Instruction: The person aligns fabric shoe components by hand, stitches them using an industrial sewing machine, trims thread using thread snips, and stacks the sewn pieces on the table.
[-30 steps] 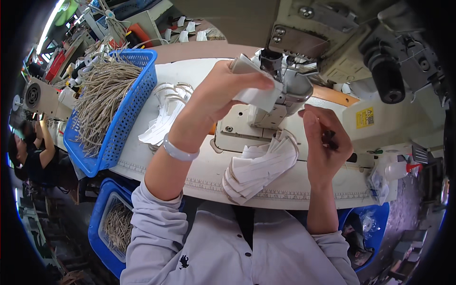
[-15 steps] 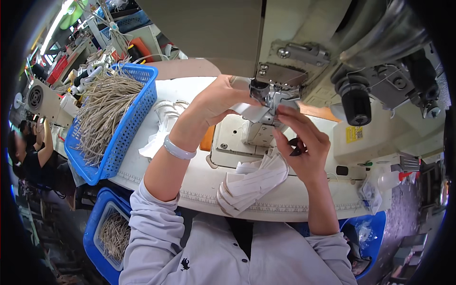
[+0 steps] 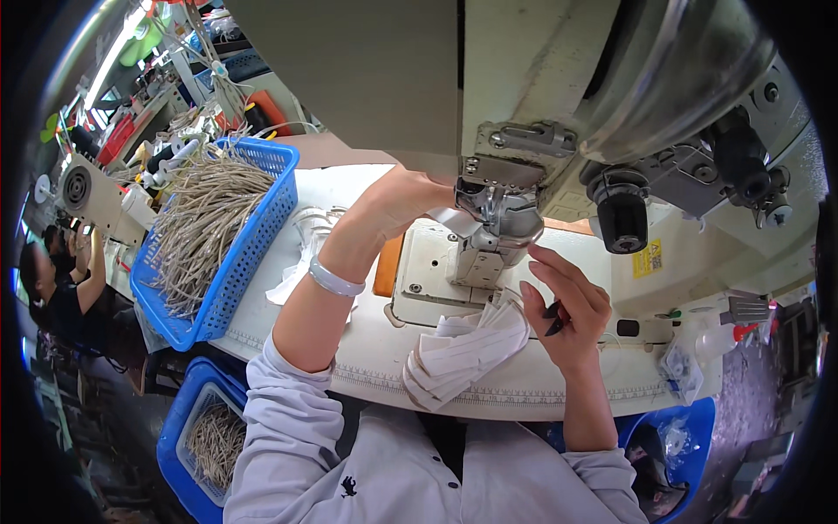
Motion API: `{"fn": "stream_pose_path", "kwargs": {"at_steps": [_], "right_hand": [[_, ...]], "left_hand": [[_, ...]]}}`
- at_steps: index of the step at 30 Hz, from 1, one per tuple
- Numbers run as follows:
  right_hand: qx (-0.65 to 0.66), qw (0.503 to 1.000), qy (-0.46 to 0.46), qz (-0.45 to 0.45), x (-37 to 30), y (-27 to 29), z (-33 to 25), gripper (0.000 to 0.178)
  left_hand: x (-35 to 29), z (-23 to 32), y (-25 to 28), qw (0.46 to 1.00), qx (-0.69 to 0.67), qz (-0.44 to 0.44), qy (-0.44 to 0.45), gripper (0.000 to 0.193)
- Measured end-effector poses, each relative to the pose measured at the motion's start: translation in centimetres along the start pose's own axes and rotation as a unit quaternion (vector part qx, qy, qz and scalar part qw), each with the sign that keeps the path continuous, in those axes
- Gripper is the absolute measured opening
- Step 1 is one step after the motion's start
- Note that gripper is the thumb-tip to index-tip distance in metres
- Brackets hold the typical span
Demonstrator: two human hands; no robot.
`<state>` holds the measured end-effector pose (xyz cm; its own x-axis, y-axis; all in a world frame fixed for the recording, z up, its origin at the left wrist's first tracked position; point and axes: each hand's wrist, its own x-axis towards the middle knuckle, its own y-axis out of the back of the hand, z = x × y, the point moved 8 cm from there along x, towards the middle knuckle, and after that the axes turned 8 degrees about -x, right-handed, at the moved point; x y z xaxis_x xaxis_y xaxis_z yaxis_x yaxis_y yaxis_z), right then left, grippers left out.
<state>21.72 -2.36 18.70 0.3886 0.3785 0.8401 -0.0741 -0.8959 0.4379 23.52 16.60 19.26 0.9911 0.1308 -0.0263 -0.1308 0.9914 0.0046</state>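
Observation:
At the sewing machine's needle area point(image 3: 497, 214), my left hand point(image 3: 397, 205) holds a small white fabric piece point(image 3: 458, 224) on the left side of the presser foot. Its fingertips are partly hidden by the machine head. My right hand point(image 3: 572, 310) is just right of the machine's narrow arm, thumb and forefinger apart. Small dark thread snips point(image 3: 554, 320) are tucked in its curled fingers. Below the needle, a fanned chain of white fabric pieces point(image 3: 467, 354) lies at the table's front. More white pieces point(image 3: 305, 249) lie left, beside my left forearm.
A blue basket point(image 3: 253, 236) full of thin beige cords stands at the left. Below it sits another blue bin point(image 3: 179, 419) with cords. Tension knobs point(image 3: 624, 214) hang at the right. A blue bin point(image 3: 698, 445) is at lower right. Another person point(image 3: 70, 279) is far left.
My right hand has drawn away from the presser foot, down and slightly right. My left hand stays at the fabric by the needle. The whole view has shifted slightly.

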Motion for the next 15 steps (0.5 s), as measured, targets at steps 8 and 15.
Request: {"fn": "stream_pose_path", "kwargs": {"at_steps": [8,15], "right_hand": [[0.077,0.991,-0.109,0.004,-2.2,-1.0,-1.7,0.014],[0.412,0.75,-0.507,-0.101,-8.1,-6.0,-0.7,0.042]], "left_hand": [[0.3,-5.3,2.8,0.988,-0.135,0.07,0.0,0.016],[-9.6,-3.6,-1.2,0.927,-0.055,0.087,-0.362,0.034]]}}
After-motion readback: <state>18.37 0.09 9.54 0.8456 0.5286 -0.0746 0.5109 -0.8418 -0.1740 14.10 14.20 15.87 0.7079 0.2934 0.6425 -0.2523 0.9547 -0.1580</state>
